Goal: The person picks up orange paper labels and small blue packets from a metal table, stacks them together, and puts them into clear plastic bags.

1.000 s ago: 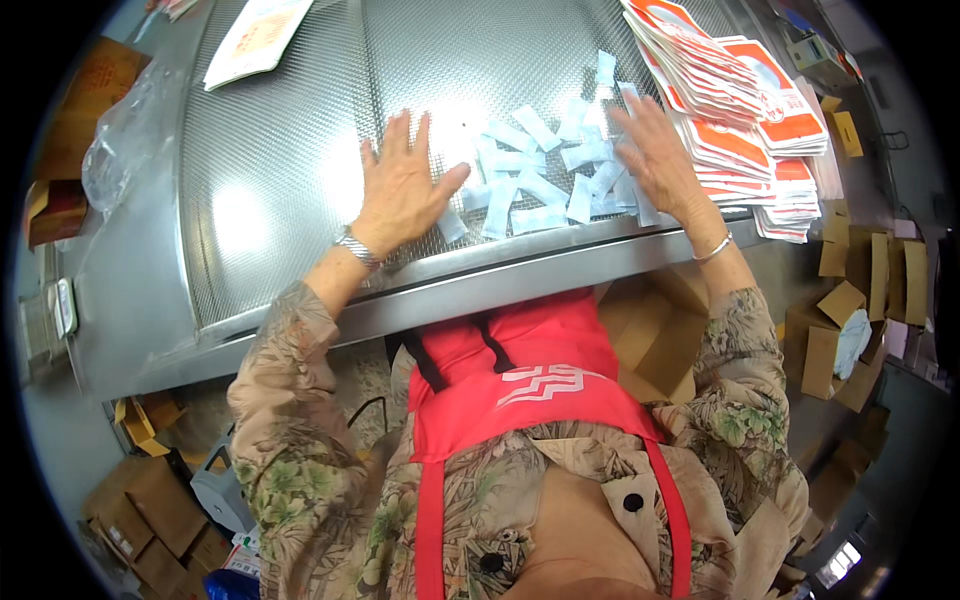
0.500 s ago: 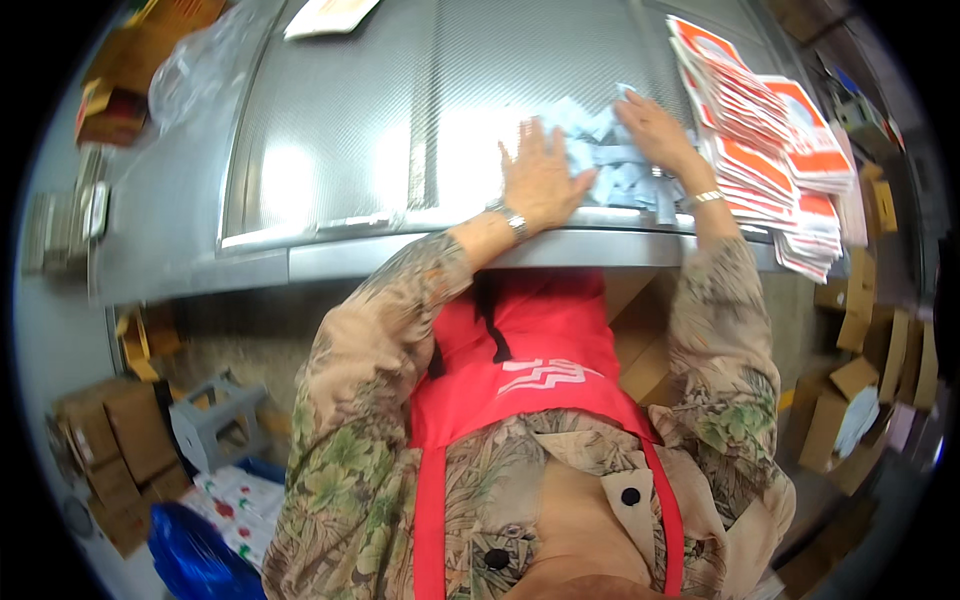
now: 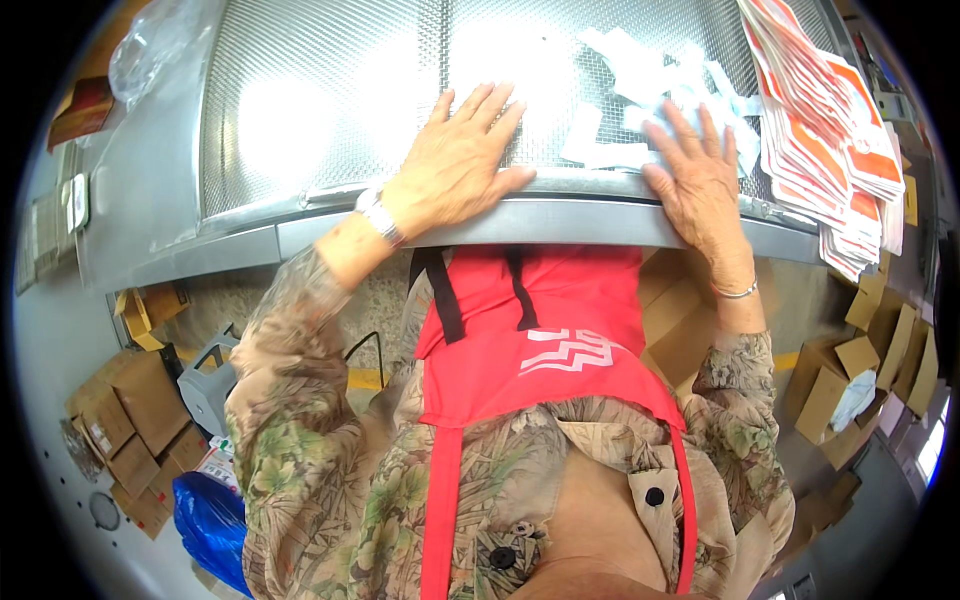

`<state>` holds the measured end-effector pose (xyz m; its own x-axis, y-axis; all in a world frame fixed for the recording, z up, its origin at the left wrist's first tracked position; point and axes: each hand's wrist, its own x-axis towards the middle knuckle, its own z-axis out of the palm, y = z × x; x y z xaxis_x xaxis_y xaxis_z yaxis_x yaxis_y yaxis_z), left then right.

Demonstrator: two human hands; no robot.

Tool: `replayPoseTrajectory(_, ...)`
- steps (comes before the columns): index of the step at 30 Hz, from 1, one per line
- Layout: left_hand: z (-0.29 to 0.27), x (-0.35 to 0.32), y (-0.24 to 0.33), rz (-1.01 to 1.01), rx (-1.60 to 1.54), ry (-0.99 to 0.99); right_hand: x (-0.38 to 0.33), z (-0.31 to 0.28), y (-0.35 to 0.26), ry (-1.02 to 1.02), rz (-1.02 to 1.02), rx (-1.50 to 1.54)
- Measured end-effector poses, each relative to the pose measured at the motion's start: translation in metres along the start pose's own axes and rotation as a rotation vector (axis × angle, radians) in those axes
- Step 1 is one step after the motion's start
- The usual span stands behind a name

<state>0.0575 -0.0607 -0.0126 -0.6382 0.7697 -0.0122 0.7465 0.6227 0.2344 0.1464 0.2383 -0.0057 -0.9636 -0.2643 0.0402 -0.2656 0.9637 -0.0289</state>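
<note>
A: Compared with half a second ago, the left hand has drawn leftward, clear of the pale sachets; the right hand has come back toward the table's metal rim.

B: And from near to far?

A: Nearest, the red apron; next the rim, with both hands reaching over it. All visible fingers are extended, spread and released, grasping nothing.

B: Is the right hand touching the sachets?

A: Its fingertips overlap them; contact I cannot tell. The sachets lie loosely heaped on the wire mesh.

B: Their handling?

A: Probably light, limp and slightly slick; best pinched at a flat end, or gathered under a flat palm.

B: Farther off?

A: Stacked orange-and-white pouches, right of the heap, cut off above.

B: What is obscured?

A: Sachets beneath the right fingers, blurred there; their contents; mesh whitened by glare.
</note>
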Motion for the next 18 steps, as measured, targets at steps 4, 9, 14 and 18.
replayPoseTrajectory(4,0.003,-0.009,-0.003,0.078,0.061,0.000,0.002,-0.013,-0.026,0.096,0.084,-0.039)
replayPoseTrajectory(9,0.000,-0.004,-0.003,0.105,0.028,-0.061,0.029,-0.002,-0.067,-0.097,-0.229,0.272)
replayPoseTrajectory(14,-0.003,-0.016,-0.002,0.101,-0.067,-0.086,0.026,-0.003,-0.052,-0.148,-0.162,0.164)
replayPoseTrajectory(18,-0.002,-0.020,-0.002,0.112,-0.109,-0.100,0.013,-0.001,-0.045,-0.112,-0.022,0.120)
